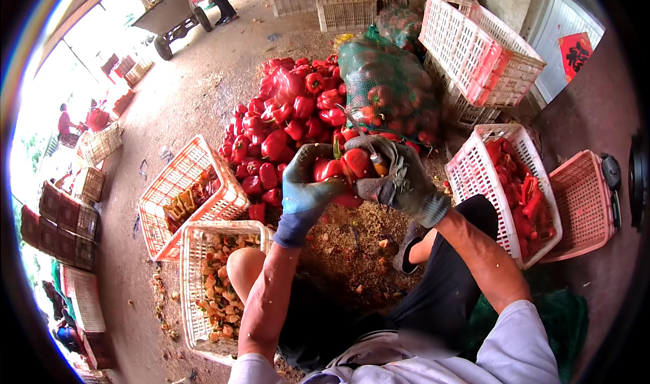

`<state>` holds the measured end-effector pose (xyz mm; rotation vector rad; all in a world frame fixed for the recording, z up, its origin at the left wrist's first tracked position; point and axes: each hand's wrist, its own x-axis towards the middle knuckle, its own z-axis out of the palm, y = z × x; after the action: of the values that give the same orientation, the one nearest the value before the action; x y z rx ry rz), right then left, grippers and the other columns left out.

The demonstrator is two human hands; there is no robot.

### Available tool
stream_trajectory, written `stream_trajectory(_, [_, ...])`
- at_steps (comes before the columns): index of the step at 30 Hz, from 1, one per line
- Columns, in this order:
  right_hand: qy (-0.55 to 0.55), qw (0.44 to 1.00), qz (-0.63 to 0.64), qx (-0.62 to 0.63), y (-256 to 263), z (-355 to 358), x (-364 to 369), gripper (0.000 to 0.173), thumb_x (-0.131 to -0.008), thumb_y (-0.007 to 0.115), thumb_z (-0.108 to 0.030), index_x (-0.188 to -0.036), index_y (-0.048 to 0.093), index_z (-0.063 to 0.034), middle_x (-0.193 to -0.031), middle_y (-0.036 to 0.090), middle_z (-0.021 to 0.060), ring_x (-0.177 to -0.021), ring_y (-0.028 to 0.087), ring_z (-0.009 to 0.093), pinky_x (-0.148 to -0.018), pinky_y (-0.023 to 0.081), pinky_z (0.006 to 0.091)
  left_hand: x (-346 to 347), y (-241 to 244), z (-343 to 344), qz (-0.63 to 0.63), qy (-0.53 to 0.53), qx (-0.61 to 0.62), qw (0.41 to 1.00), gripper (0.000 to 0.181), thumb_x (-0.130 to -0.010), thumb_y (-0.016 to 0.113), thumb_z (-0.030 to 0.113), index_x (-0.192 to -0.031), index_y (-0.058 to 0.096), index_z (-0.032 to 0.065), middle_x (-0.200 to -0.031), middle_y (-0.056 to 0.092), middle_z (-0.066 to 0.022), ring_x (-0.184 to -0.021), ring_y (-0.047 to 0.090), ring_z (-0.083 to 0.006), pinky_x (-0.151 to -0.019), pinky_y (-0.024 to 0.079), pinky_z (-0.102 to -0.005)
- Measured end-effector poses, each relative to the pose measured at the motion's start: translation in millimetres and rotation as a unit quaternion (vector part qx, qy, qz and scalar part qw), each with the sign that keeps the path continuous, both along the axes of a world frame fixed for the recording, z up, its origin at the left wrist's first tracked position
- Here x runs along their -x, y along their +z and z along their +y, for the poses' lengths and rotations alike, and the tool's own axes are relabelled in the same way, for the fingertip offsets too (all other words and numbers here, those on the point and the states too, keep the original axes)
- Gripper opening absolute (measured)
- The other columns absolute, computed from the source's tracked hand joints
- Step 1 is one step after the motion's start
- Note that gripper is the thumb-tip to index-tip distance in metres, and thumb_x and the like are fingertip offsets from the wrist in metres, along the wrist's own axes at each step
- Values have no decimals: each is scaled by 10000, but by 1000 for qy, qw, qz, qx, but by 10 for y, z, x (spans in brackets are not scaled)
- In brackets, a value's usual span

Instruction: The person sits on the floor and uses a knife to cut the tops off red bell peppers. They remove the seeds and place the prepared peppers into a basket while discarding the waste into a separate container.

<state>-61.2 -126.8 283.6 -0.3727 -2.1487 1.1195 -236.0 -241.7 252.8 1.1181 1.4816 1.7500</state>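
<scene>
Between my gloved hands is a red bell pepper (330,169) with its green stem up. My left hand (307,191) grips it from the left side. My right hand (398,176) holds a small knife (377,159) with a wooden handle, its thin curved blade pointing up and away. The right fingers also press against red pepper flesh (358,162); whether this is the same pepper or another piece, I cannot tell. Just beyond the hands lies a heap of whole red bell peppers (289,105) on the ground.
To the left stand a crate of pepper pieces (172,178) and a crate of cut cores (188,282). At right are a white crate of red pepper pieces (546,201) and a pink crate (579,211). A green mesh sack (391,79) leans behind the heap. A cart (167,18) stands farther off.
</scene>
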Motion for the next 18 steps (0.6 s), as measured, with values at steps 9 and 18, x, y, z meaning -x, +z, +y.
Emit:
stream_trajectory(9, [30, 997, 26, 68, -76, 63, 67, 563, -724, 849, -164, -1249, 668, -67, -1150, 726, 80, -1027, 668, 143, -930, 540, 333, -26, -47, -16, -33, 11, -31, 999, 485, -682, 723, -42, -1163, 675, -14, -1092, 697, -37, -1011, 639, -126, -929, 542, -309])
stream_trajectory(18, [30, 978, 84, 189, -10, 129, 11, 528, -726, 848, -112, -1221, 668, -63, -1066, 675, -5, -972, 612, 104, -890, 530, 312, 78, -96, -149, -187, -15, -102, 977, 496, -734, 714, -114, -1214, 681, 9, -1239, 685, -89, -1114, 654, -184, -978, 553, -329])
